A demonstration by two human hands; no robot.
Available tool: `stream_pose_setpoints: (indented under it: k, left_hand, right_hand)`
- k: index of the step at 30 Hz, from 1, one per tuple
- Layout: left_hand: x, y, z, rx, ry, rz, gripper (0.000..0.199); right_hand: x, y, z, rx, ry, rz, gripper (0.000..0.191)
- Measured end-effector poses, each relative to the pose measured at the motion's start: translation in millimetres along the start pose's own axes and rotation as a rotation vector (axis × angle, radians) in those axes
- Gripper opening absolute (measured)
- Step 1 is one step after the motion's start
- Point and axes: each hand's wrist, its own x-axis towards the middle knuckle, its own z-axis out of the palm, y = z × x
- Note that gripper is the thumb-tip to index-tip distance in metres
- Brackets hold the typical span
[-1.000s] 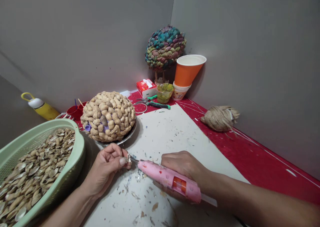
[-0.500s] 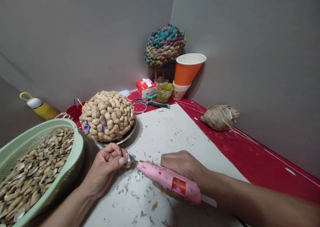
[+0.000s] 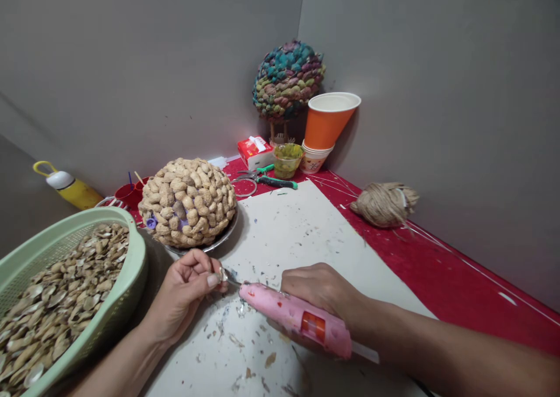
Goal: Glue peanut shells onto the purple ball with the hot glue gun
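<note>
My right hand (image 3: 321,295) is wrapped round a pink hot glue gun (image 3: 284,312), with a clear glue stick (image 3: 365,352) poking out of its rear. The gun's nozzle points left at a small pale shell piece (image 3: 223,273), seemingly a peanut shell half, pinched between the thumb and finger of my left hand (image 3: 190,283). Nozzle tip and shell meet or nearly meet; I cannot tell which. Just beyond my left hand, a ball covered in peanut shells (image 3: 192,201) rests in a metal dish (image 3: 219,242). Purple shows through gaps between its shells.
A green basket (image 3: 137,251) of shells stands at left, near a yellow bottle (image 3: 79,192). Behind are pliers (image 3: 275,182), a tissue pack (image 3: 256,153), a green-stained bowl (image 3: 287,159), an orange cup (image 3: 326,122) and a colourful shell tree (image 3: 289,82). Twine (image 3: 385,204) lies right of the littered white board (image 3: 280,233).
Almost nothing differs. The shell piece in my left fingers has tilted slightly at the nozzle, while both hands and the glue gun stay in place.
</note>
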Motion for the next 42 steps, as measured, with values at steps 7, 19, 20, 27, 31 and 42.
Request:
stream_pose_setpoints:
  k: [7, 19, 20, 27, 31, 42]
  left_hand:
    - [-0.9, -0.2, 1.4, 0.01, -0.001, 0.01, 0.021]
    - [-1.0, -2.8, 2.9, 0.039, 0.004, 0.006, 0.022]
    - [-0.9, -2.5, 3.4, 0.039, 0.009, 0.005, 0.022]
    - [-0.1, -0.6, 6.1, 0.03, 0.036, 0.0, 0.024]
    - [-0.2, -2.2, 3.6, 0.029, 0.022, 0.008, 0.022]
    - [-0.2, -3.4, 1.1, 0.016, 0.017, 0.011, 0.021]
  right_hand:
    - [0.4, -0.9, 1.5, 0.066, 0.06, -0.007, 0.026]
    - [-2.9, 0.7, 4.9, 0.093, 0.046, 0.005, 0.022]
    - [-3.3, 0.9, 5.1, 0.096, 0.044, 0.008, 0.023]
    - [-4.1, 2.5, 4.7, 0.068, -0.001, 0.002, 0.023]
    - [-3.6, 1.7, 3.4, 0.076, 0.009, 0.004, 0.023]
    - [-5.2, 2.7, 5.1, 0.042, 0.019, -0.002, 0.028]
